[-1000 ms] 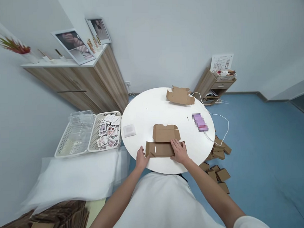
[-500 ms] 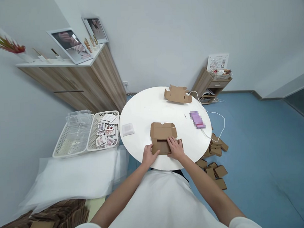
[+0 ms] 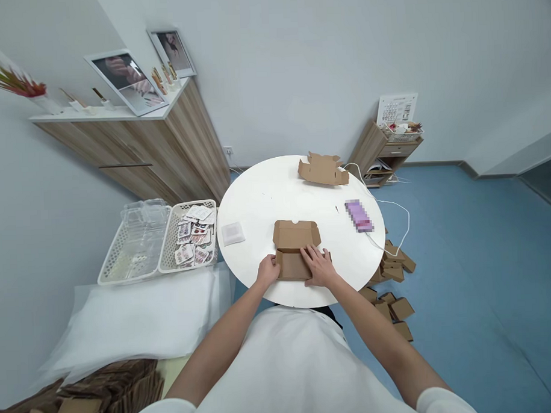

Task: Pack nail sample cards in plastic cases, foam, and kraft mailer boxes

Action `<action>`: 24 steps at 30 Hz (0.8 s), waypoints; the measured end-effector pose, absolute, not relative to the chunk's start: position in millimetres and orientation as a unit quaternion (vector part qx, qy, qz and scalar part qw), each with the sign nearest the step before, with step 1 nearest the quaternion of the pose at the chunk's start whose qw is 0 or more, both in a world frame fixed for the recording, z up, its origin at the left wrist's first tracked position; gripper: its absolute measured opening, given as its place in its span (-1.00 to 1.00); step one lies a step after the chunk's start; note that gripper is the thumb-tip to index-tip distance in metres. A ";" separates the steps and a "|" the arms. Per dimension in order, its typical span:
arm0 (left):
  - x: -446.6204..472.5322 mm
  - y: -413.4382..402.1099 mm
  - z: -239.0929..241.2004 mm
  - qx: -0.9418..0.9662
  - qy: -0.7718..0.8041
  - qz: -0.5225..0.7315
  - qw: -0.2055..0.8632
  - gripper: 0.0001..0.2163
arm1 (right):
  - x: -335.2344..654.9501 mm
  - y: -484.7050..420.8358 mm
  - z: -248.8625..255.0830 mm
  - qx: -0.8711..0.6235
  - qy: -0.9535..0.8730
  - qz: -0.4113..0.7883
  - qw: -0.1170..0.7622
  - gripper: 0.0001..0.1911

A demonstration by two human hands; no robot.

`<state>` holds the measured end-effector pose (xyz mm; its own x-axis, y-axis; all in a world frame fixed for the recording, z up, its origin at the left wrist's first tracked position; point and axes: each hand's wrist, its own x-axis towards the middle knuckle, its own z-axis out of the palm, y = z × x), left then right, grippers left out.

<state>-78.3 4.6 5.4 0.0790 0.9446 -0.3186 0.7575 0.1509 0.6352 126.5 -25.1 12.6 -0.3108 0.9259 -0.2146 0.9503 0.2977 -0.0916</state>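
Note:
A brown cardboard box (image 3: 293,266) lies near the front edge of the round white table (image 3: 252,201), its tray part facing up and its lid panel (image 3: 296,234) folded back on the far side. My left hand (image 3: 269,270) grips the box's left wall, fingers curled round the edge. Over the right end rests my right hand (image 3: 320,267), its fingers reaching inside and its thumb at the front edge; it covers much of that end. A flattened, part-creased cardboard blank (image 3: 323,170) is at the table's far side.
A small white packet (image 3: 233,233) lies at the table's left, a blurred purple phone-like object (image 3: 359,215) with a white cable (image 3: 406,217) at its right. Perforated baskets (image 3: 167,258) stand to the left. Several folded boxes (image 3: 400,309) are on the floor at right.
My left hand has moved from the front left corner up to the left wall. The left flap no longer covers the tray, and more of the inside shows. My right hand stays nearly in place.

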 end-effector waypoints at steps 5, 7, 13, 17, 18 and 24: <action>-73.0 6.1 5.4 0.678 0.662 0.088 0.308 -0.74 | 123.6 -29.8 12.6 0.588 0.801 -0.094 0.055 0.18; -67.8 4.9 5.7 0.693 0.665 0.076 0.267 -0.75 | 122.5 -31.5 13.4 0.591 0.799 -0.094 0.056 0.15; -70.8 1.6 9.1 0.721 0.636 0.098 0.257 -0.63 | 123.4 -33.1 16.8 0.594 0.798 -0.087 0.047 0.12; -86.5 3.9 17.9 0.780 0.542 0.110 0.293 -0.23 | 125.3 -33.7 17.6 0.593 0.800 -0.086 0.045 0.11; -88.7 6.1 20.7 0.797 0.519 0.088 0.298 -0.10 | 125.6 -34.0 17.5 0.592 0.800 -0.086 0.047 0.10; -82.2 23.7 27.5 0.811 0.493 -0.045 0.311 0.18 | 124.8 -32.4 19.0 0.585 0.802 -0.099 0.060 0.03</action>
